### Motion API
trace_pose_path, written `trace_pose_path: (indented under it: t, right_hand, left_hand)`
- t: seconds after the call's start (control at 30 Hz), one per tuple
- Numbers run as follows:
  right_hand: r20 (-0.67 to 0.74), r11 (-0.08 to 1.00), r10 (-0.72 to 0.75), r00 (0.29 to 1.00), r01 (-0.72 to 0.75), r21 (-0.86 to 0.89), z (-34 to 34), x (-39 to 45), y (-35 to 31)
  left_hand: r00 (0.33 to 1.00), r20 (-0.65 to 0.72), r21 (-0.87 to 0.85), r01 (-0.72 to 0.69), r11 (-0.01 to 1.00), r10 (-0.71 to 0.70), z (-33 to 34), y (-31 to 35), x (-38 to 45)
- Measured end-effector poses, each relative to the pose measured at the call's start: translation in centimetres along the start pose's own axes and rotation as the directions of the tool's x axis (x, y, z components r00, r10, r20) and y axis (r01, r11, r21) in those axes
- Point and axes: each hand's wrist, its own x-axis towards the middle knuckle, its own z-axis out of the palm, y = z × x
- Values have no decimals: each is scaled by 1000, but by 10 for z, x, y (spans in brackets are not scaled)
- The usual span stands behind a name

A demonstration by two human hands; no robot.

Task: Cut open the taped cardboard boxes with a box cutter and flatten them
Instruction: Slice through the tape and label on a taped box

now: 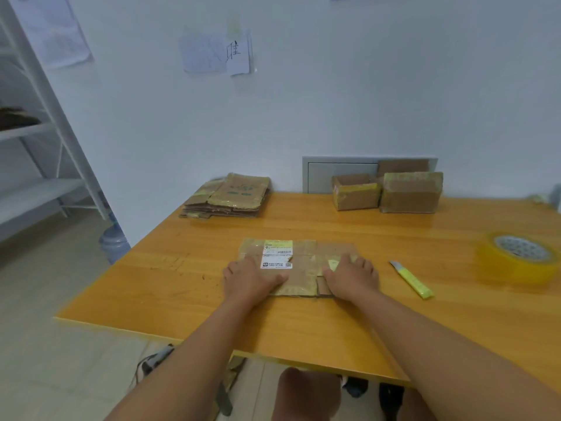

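Note:
A flattened cardboard box [303, 259] with a white shipping label and yellowish tape lies in the middle of the orange table [212, 299]. My left hand [249, 279] presses flat on its left part. My right hand [352, 278] presses flat on its right part. The box cutter [413, 279], yellow-green with its blade out, lies on the table to the right of my right hand, untouched. A stack of flattened boxes [227, 197] sits at the far left of the table. At the far right stand an open small box [355, 191] and a taped box [411, 192].
A large roll of clear yellowish tape [519, 259] rests near the table's right edge. A white wall with a metal panel [340, 174] backs the table. White shelving [45, 132] and a water jug [113, 241] stand to the left on the floor.

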Motion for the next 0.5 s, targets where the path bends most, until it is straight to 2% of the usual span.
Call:
trace_pose_path:
  t: [0.1, 0.2, 0.3, 0.4, 0.5]
  right_hand:
    - [-106, 968, -22, 994, 48, 245, -1, 0, 3]
    - [-269, 845, -77, 960, 206, 493, -6, 6, 5]
    - [-241, 702, -28, 970, 191, 686, -15, 16, -3]
    - [-215, 707, -49, 975, 186, 682, -14, 15, -19]
    - [-303, 753, -93, 948, 266, 602, -6, 14, -39]
  left_hand:
    - [997, -74, -126, -30, 992, 21, 1, -5, -2]
    - [983, -182, -309, -76, 948, 20, -7, -16, 3]
    - [962, -273, -374, -125, 919, 20, -18, -26, 11]
    - [953, -302, -345, -126, 930, 17, -25, -34, 19]
    - [954, -301, -335, -96, 937, -10, -27, -43, 28]
